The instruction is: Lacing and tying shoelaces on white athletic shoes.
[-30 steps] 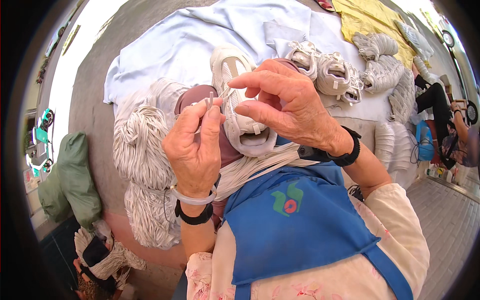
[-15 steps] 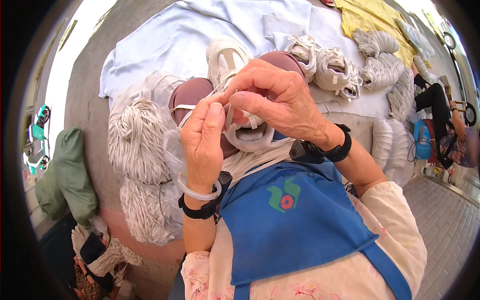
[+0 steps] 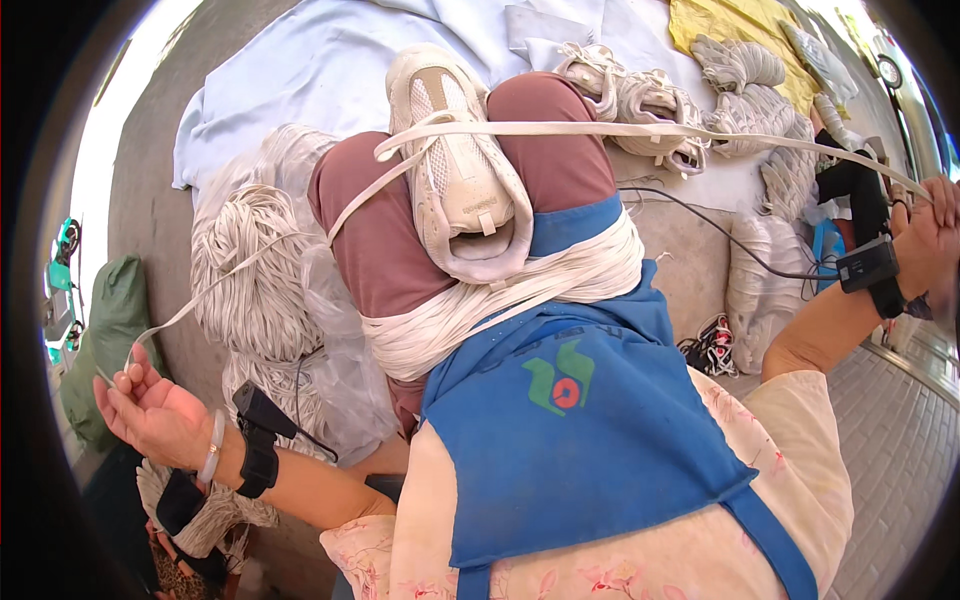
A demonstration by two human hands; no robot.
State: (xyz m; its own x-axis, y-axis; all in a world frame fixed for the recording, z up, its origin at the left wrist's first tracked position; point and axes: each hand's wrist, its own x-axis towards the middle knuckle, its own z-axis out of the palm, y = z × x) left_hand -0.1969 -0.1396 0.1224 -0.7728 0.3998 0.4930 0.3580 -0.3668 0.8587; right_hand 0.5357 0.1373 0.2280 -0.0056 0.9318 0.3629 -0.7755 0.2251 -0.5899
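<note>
A beige and white sneaker [image 3: 470, 200] rests between my knees, toe pointing away, its opening toward me. One flat cream shoelace [image 3: 600, 129] crosses near its upper part and runs out both ways. Far out at the lower left, my left hand [image 3: 155, 410] has its fingers closed on one end of that lace. My right hand [image 3: 932, 240], at the right rim, grips the other end; its fingers are partly cut off and distorted there. Across my lap, over a blue apron [image 3: 590, 430], lies a thick bundle of loose white laces [image 3: 500, 310].
Big hanks of pale laces [image 3: 255, 280] lie in clear plastic on my left, with a green sack [image 3: 115, 310] beyond. Laced sneakers [image 3: 655, 110] and more pale bundles [image 3: 745, 120] sit on light cloth [image 3: 300, 85] ahead right. A black cable [image 3: 715, 235] reaches my right wrist.
My hands were together over the sneaker, fingers pinching at the lace. Now they have spread wide to left and right, with the lace drawn out between them and the sneaker fully exposed.
</note>
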